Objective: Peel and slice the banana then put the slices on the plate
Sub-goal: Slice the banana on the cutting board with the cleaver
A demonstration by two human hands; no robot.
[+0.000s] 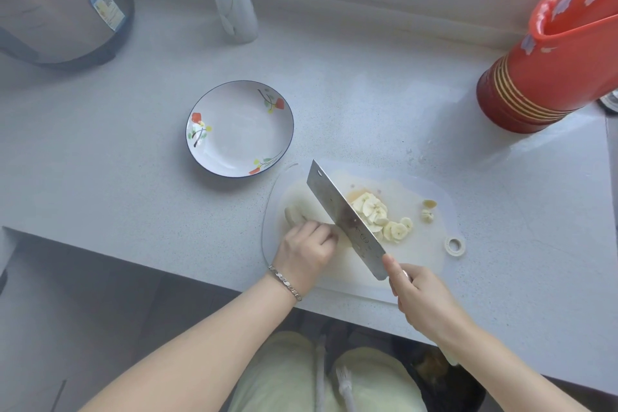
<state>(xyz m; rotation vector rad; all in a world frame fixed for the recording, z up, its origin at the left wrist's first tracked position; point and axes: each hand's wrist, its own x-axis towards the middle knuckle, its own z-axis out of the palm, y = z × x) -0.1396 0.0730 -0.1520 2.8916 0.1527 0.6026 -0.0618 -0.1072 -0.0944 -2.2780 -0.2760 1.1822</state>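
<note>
From the head camera, a white cutting board (414, 264) lies on the grey table (368, 104) at its near edge. On the board's left part lies the unsliced remainder of the peeled banana (294, 215), its rounded end pointing away from the knife. The left hand (306, 252) presses down on the banana, fingers curled over it and closed on the fruit; a silver bracelet (285, 283) circles that wrist.

The right hand (419, 291) is clamped around the handle of a broad cleaver (344, 221), forefinger laid along the blade's back. The blade stands across the middle of the board, just right of the left fingers, its edge down at the banana's cut end.

Right of the blade, on the board, a heap of pale banana slices (379, 216) is piled, touching the steel. Two small banana bits (428, 209) lie further right on the board.

The flowered plate (200, 144) sits on the table beyond the board's left corner, near it but apart, holding no slices. A red thermos (541, 77) stands well beyond the board's right end.
</note>
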